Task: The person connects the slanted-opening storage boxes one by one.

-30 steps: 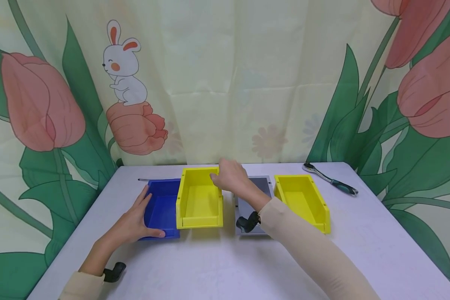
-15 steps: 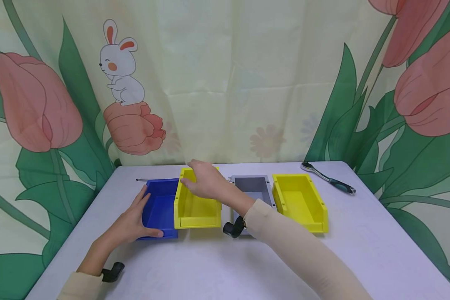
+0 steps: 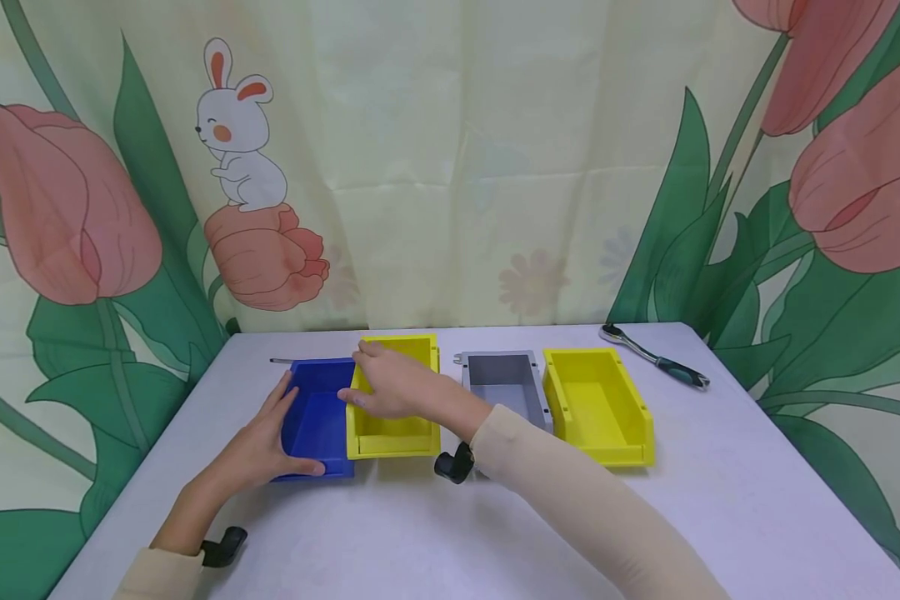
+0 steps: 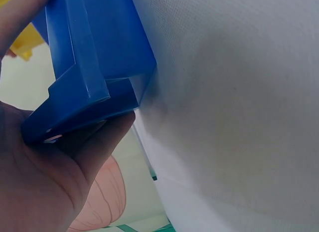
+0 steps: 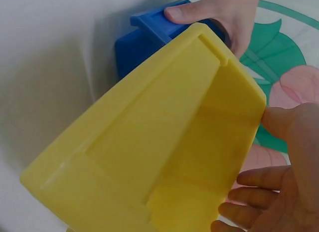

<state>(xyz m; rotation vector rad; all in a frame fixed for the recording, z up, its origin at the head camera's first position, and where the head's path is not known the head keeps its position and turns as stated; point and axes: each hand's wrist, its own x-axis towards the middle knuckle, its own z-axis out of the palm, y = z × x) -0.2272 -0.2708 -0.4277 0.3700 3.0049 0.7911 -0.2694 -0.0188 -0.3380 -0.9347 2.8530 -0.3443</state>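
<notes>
In the head view my left hand (image 3: 258, 442) holds the blue storage bin (image 3: 318, 417) at its near left corner, thumb at the front and fingers along the left side. The left wrist view shows this grip close up on the blue plastic. To the right, a yellow storage bin (image 3: 393, 446) stands against the blue bin. Over its left wall lies my right hand (image 3: 393, 383). In the right wrist view the right thumb touches the yellow bin's rim (image 5: 209, 32), and the loosely extended fingers (image 5: 259, 177) lie along the same edge.
Right of these stand a grey bin (image 3: 506, 379), partly behind the right forearm, and another yellow bin (image 3: 603, 408). A ratchet wrench (image 3: 652, 357) lies at the back right. A thin grey rod (image 3: 280, 361) pokes out behind the blue bin. A printed curtain (image 3: 450, 208) hangs behind the table.
My right hand has moved left across the yellow bin, from its right wall to its left wall. The left hand and the bins have kept their places.
</notes>
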